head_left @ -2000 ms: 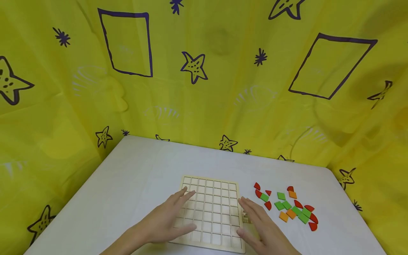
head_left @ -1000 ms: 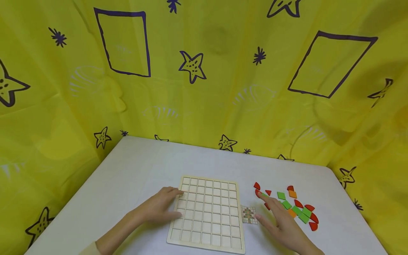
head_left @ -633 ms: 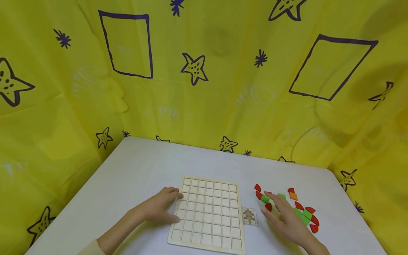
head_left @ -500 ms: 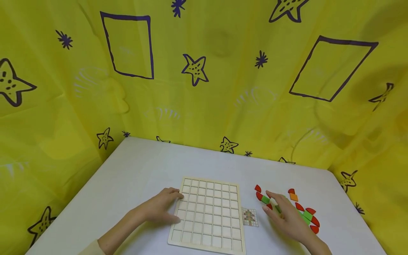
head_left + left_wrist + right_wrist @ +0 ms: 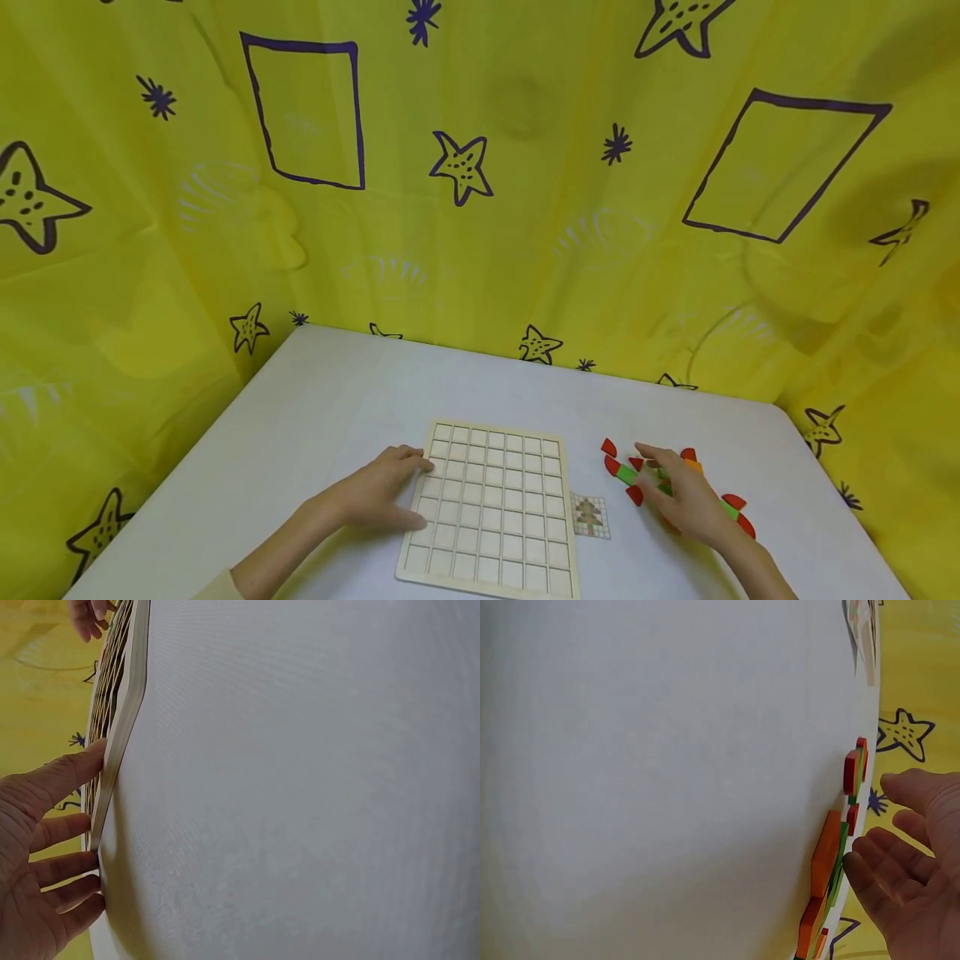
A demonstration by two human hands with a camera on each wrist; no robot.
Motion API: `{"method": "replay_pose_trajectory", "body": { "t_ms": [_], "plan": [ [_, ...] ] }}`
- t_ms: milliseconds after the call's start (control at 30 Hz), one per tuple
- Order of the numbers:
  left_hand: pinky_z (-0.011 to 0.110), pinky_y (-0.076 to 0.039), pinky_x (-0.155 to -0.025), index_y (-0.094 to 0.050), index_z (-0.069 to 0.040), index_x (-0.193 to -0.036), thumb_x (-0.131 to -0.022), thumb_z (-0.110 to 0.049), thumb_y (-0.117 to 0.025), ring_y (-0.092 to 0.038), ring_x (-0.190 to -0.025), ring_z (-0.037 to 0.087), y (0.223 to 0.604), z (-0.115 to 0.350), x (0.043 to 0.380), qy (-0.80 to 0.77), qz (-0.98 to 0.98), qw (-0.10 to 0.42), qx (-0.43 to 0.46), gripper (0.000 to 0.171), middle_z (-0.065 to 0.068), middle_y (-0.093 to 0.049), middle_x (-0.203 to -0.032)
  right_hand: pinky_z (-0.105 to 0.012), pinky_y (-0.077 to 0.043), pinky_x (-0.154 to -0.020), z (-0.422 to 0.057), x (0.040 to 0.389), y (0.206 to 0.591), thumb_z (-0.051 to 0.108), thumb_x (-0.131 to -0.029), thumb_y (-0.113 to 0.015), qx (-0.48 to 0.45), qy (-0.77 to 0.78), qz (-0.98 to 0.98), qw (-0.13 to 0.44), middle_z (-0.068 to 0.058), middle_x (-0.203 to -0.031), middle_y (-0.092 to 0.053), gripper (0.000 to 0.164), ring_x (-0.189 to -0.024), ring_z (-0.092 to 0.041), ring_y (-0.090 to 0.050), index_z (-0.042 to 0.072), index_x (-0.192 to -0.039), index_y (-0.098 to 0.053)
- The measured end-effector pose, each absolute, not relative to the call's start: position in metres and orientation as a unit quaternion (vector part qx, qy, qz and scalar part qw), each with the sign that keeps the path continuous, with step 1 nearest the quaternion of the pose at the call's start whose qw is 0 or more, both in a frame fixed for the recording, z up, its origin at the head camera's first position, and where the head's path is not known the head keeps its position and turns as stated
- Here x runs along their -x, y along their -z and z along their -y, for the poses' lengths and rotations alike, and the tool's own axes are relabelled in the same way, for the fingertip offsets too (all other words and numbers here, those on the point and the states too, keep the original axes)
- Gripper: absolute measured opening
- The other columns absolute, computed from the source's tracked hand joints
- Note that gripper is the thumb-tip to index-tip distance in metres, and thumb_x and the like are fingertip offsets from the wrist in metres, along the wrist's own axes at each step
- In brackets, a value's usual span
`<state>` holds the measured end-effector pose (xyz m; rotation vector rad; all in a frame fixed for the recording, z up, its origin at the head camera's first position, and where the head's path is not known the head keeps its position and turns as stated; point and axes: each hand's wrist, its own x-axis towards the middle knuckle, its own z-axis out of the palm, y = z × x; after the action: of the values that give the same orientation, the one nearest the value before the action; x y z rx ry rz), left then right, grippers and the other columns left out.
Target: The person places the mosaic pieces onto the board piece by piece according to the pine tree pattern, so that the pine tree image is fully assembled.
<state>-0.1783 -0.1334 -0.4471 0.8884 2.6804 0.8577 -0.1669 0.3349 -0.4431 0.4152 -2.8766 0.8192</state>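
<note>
A pale wooden grid board (image 5: pixel 487 508) with bare square cells lies on the white table. My left hand (image 5: pixel 378 492) rests at its left edge, fingers relaxed; in the left wrist view the thumb (image 5: pixel 94 750) touches the board's rim. Over the scattered flat coloured pieces hovers my right hand (image 5: pixel 686 496), fingers loosely bent, hiding several of them. Near its fingertips lie red quarter-round pieces (image 5: pixel 608 448) and a green square (image 5: pixel 627 475). Orange pieces (image 5: pixel 825 855) show beside the right fingers in the right wrist view, with nothing held.
A small card (image 5: pixel 591 517) printed with a tree pattern on a grid lies against the board's right side. More red and green pieces (image 5: pixel 733 502) lie beyond the right hand. Yellow curtains (image 5: pixel 480 250) with starfish drawings surround the table.
From over the board, my left hand has drawn back to its left edge. My right hand has moved right from the board onto the coloured pieces, uncovering the pattern card.
</note>
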Motion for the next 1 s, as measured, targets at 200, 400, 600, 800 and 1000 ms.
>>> {"method": "replay_pose_trajectory", "body": {
  "t_ms": [200,400,600,800,1000],
  "plan": [
    [0.056,-0.044,-0.106,-0.059,-0.003,-0.135,-0.081,-0.034,-0.085,-0.048,-0.130,0.036,0.446,0.132,0.178,-0.280,-0.907,0.096,-0.300,0.068,0.019,-0.051,-0.144,-0.036,-0.058,-0.083,-0.339,0.177,0.448,0.002,-0.088,-0.076,-0.149,-0.255,0.952,0.077,-0.014,-0.121,-0.070,0.049,-0.102,-0.029,-0.065,-0.005,-0.134,-0.060],
    [0.054,-0.044,-0.107,-0.059,-0.001,-0.135,-0.080,-0.034,-0.085,-0.049,-0.129,0.035,0.444,0.130,0.178,-0.274,-0.907,0.091,-0.306,0.069,0.020,-0.053,-0.142,-0.035,-0.058,-0.082,-0.341,0.184,0.452,0.002,-0.087,-0.077,-0.131,-0.239,0.959,0.072,-0.010,-0.117,-0.072,0.045,-0.097,-0.024,-0.065,-0.004,-0.130,-0.063],
    [0.053,-0.045,-0.106,-0.059,-0.002,-0.135,-0.080,-0.034,-0.086,-0.049,-0.127,0.034,0.444,0.131,0.177,-0.271,-0.909,0.094,-0.304,0.069,0.019,-0.053,-0.141,-0.037,-0.059,-0.080,-0.341,0.189,0.453,0.002,-0.087,-0.077,-0.132,-0.230,0.962,0.070,-0.009,-0.111,-0.073,0.042,-0.092,-0.023,-0.068,-0.004,-0.126,-0.065],
    [0.054,-0.045,-0.105,-0.059,-0.004,-0.135,-0.081,-0.035,-0.085,-0.049,-0.128,0.033,0.443,0.130,0.178,-0.275,-0.908,0.096,-0.302,0.068,0.018,-0.053,-0.142,-0.039,-0.059,-0.080,-0.340,0.192,0.452,0.001,-0.086,-0.077,-0.126,-0.228,0.964,0.059,-0.007,-0.108,-0.073,0.041,-0.090,-0.021,-0.067,-0.003,-0.126,-0.066],
    [0.052,-0.045,-0.106,-0.059,-0.004,-0.135,-0.081,-0.035,-0.085,-0.048,-0.128,0.031,0.444,0.131,0.179,-0.270,-0.910,0.095,-0.301,0.067,0.015,-0.053,-0.141,-0.042,-0.059,-0.081,-0.339,0.195,0.450,0.002,-0.087,-0.077,-0.125,-0.226,0.965,0.042,-0.008,-0.108,-0.072,0.043,-0.091,-0.022,-0.066,-0.003,-0.128,-0.064]
  ]
}}
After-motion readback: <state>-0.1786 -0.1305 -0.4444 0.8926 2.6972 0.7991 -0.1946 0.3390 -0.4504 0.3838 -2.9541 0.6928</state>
